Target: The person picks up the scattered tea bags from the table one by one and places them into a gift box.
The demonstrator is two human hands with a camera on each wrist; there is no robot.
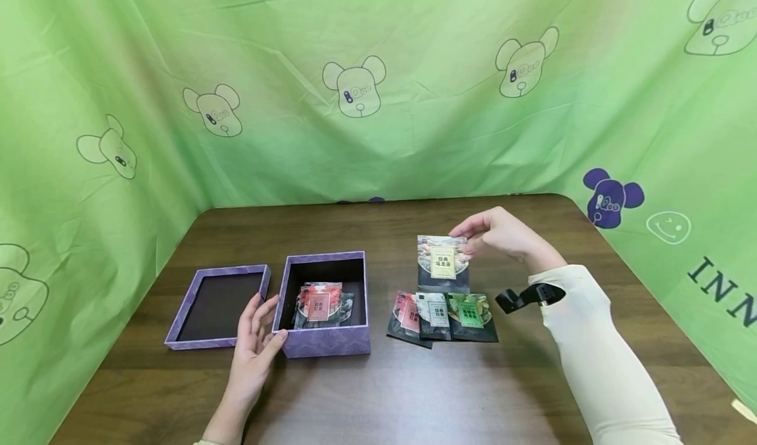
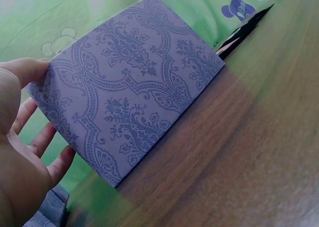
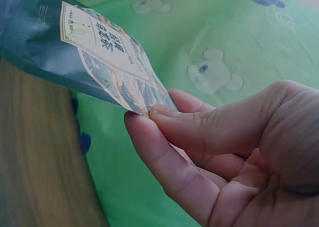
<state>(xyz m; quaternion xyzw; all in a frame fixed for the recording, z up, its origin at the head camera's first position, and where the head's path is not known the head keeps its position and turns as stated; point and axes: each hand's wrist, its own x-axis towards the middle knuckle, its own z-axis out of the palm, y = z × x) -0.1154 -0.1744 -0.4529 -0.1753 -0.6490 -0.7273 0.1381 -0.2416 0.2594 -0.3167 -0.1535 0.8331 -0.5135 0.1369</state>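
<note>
Pinching a packet (image 1: 440, 265), the right hand (image 1: 500, 235) seems mid-carry, next needing steady aim; the spread left hand (image 1: 254, 340) touches the box (image 1: 328, 342).

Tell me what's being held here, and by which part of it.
The right hand pinches the yellow-labelled packet by its upper right corner, as the head view shows it. The left hand rests against the box at its near left corner.

A brown wood-grain table (image 1: 449, 392) carries an open purple patterned box (image 1: 327, 344).
The lid (image 1: 220, 307) lies hollow side up at the box's nine o'clock; three overlapping tea sachets (image 1: 434, 313), labelled red, pale and green, lie at its three o'clock.
</note>
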